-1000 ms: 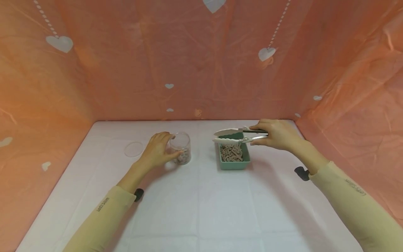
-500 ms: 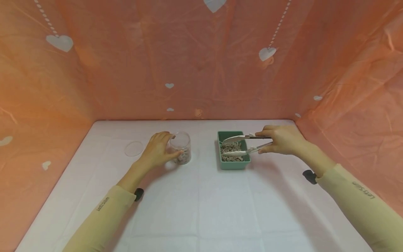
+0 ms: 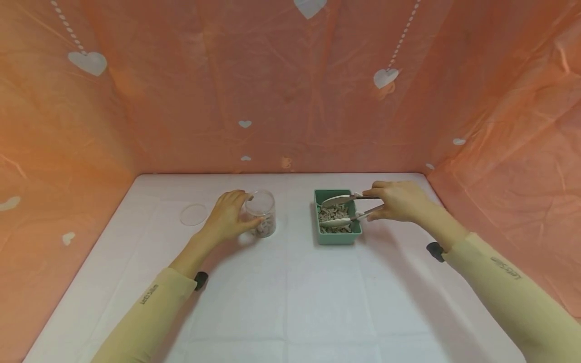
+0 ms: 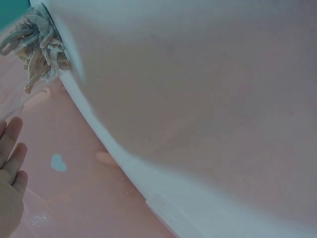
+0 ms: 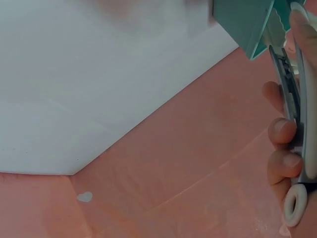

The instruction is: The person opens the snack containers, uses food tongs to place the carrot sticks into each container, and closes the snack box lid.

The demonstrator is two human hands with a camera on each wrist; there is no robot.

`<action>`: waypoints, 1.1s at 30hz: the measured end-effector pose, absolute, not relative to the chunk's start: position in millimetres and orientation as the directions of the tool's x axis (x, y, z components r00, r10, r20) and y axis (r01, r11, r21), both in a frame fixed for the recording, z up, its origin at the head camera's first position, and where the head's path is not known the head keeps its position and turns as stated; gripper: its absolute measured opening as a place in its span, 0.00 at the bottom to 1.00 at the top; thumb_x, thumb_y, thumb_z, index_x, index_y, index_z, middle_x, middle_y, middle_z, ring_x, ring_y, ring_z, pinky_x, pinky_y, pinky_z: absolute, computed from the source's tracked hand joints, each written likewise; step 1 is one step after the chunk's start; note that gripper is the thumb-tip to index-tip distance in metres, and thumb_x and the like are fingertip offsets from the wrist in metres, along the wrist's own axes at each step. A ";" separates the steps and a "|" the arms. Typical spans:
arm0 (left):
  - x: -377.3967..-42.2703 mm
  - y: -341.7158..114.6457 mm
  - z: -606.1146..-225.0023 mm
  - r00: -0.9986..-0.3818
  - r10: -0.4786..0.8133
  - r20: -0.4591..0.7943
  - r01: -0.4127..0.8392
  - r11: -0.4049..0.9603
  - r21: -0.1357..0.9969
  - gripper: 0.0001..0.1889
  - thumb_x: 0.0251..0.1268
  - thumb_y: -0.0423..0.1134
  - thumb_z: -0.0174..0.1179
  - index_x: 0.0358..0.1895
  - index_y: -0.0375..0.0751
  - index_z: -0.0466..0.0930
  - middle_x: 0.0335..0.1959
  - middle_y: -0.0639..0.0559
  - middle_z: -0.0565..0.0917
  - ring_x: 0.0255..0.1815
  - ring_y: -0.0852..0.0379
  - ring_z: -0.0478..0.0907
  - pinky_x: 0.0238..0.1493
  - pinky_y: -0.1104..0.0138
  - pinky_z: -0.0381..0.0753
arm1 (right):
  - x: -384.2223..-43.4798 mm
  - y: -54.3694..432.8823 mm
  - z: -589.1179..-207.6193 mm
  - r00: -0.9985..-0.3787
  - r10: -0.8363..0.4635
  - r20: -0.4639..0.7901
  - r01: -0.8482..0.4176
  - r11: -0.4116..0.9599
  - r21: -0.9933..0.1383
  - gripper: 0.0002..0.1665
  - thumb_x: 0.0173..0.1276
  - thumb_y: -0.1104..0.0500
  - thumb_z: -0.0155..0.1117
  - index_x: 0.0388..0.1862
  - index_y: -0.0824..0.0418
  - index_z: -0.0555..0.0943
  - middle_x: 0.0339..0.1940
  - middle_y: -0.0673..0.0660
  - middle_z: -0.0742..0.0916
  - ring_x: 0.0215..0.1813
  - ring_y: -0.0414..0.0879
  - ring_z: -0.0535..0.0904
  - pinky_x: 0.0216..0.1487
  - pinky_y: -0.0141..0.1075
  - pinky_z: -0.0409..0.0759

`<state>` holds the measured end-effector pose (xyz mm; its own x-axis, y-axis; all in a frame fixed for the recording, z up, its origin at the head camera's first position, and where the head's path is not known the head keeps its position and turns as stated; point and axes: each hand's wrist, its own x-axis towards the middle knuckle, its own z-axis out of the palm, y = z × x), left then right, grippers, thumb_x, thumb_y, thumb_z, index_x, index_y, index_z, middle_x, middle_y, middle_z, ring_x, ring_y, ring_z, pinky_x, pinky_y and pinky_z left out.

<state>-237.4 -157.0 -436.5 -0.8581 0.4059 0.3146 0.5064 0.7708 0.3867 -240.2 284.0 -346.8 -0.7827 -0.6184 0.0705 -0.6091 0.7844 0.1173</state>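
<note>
My left hand (image 3: 225,217) holds a clear jar (image 3: 260,204) by its side, thumb in front and fingers behind. Greyish-brown strip-like pieces (image 4: 42,47) fill the jar's lower part, and its top is uncovered. To the right, my right hand (image 3: 401,201) grips metal tongs (image 3: 336,222) with pale tips by their arms. The fingers (image 5: 285,131) curl round the handle in the right wrist view. Spread apart, the tong tips reach down into a green rectangular container (image 3: 337,239), over a heap of similar pieces (image 3: 335,212).
A clear round lid (image 3: 193,214) lies on the white-covered table (image 3: 290,302) left of the jar. Orange-pink sheets (image 3: 290,91) with white hearts enclose the back and both sides. A strip of table separates the jar from the green container.
My right hand has lowered the tongs from above the green container into it, and their tips have spread apart. It then shifted slightly left. My left hand and the jar have stayed put.
</note>
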 end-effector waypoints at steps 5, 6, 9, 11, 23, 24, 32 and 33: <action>-237.2 -156.8 -436.6 -0.856 0.406 0.318 0.509 0.768 0.388 0.37 0.61 0.57 0.71 0.63 0.29 0.78 0.63 0.32 0.79 0.71 0.35 0.69 0.77 0.42 0.61 | -241.3 279.4 -349.1 -0.788 -0.611 0.076 -0.597 0.788 0.151 0.36 0.52 0.39 0.84 0.56 0.57 0.88 0.41 0.52 0.85 0.31 0.49 0.85 0.26 0.46 0.81; -237.1 -156.8 -436.6 -0.856 0.407 0.320 0.510 0.767 0.388 0.37 0.61 0.57 0.71 0.62 0.29 0.78 0.63 0.32 0.79 0.71 0.35 0.69 0.77 0.42 0.60 | -241.2 278.6 -349.6 -0.790 -0.607 0.079 -0.593 0.791 0.152 0.36 0.52 0.39 0.84 0.55 0.57 0.88 0.41 0.52 0.85 0.31 0.50 0.85 0.26 0.46 0.81; -237.1 -156.4 -436.6 -0.853 0.408 0.325 0.514 0.766 0.387 0.37 0.61 0.57 0.71 0.62 0.29 0.78 0.62 0.33 0.80 0.71 0.35 0.70 0.77 0.42 0.61 | -240.1 276.6 -350.8 -0.803 -0.591 0.082 -0.576 0.803 0.151 0.36 0.51 0.40 0.84 0.55 0.58 0.89 0.39 0.52 0.85 0.31 0.51 0.85 0.25 0.47 0.81; -237.1 -156.5 -436.6 -0.854 0.408 0.323 0.513 0.767 0.385 0.37 0.61 0.57 0.71 0.62 0.29 0.78 0.62 0.33 0.79 0.71 0.35 0.70 0.77 0.42 0.61 | -239.7 275.6 -351.5 -0.813 -0.577 0.077 -0.563 0.813 0.148 0.36 0.52 0.40 0.84 0.54 0.58 0.89 0.38 0.52 0.85 0.32 0.51 0.86 0.26 0.48 0.81; -237.3 -156.9 -436.6 -0.859 0.405 0.314 0.505 0.769 0.391 0.36 0.61 0.56 0.72 0.63 0.30 0.78 0.63 0.33 0.79 0.71 0.35 0.69 0.77 0.42 0.61 | -241.6 270.3 -349.8 -0.854 -0.520 -0.009 -0.519 0.852 0.069 0.31 0.54 0.40 0.83 0.50 0.57 0.90 0.40 0.50 0.88 0.38 0.50 0.86 0.34 0.50 0.84; -237.2 -156.8 -436.7 -0.860 0.405 0.311 0.504 0.770 0.392 0.36 0.61 0.56 0.71 0.63 0.30 0.78 0.63 0.33 0.79 0.71 0.35 0.69 0.77 0.42 0.60 | -241.6 270.8 -350.2 -0.856 -0.517 -0.010 -0.517 0.854 0.058 0.30 0.54 0.41 0.83 0.50 0.57 0.90 0.40 0.50 0.88 0.38 0.50 0.86 0.34 0.50 0.84; -236.8 -156.9 -436.0 -0.858 0.402 0.319 0.506 0.767 0.395 0.37 0.61 0.56 0.72 0.63 0.30 0.77 0.63 0.33 0.78 0.71 0.35 0.69 0.77 0.42 0.60 | -240.1 273.0 -353.3 -0.849 -0.528 -0.008 -0.528 0.849 0.013 0.27 0.54 0.42 0.83 0.48 0.55 0.90 0.42 0.49 0.90 0.42 0.52 0.87 0.37 0.52 0.84; -236.9 -157.0 -436.1 -0.858 0.402 0.320 0.507 0.766 0.396 0.37 0.61 0.56 0.72 0.63 0.30 0.77 0.63 0.33 0.79 0.71 0.35 0.69 0.77 0.42 0.60 | -239.9 273.4 -353.7 -0.850 -0.527 -0.007 -0.527 0.850 0.013 0.27 0.54 0.41 0.83 0.48 0.55 0.90 0.42 0.49 0.90 0.42 0.51 0.87 0.38 0.52 0.84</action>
<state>-236.9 -157.0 -436.1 -0.8579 0.4017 0.3205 0.5066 0.7658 0.3962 -239.9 273.4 -353.7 -0.8496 -0.5273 -0.0068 -0.5274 0.8495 0.0126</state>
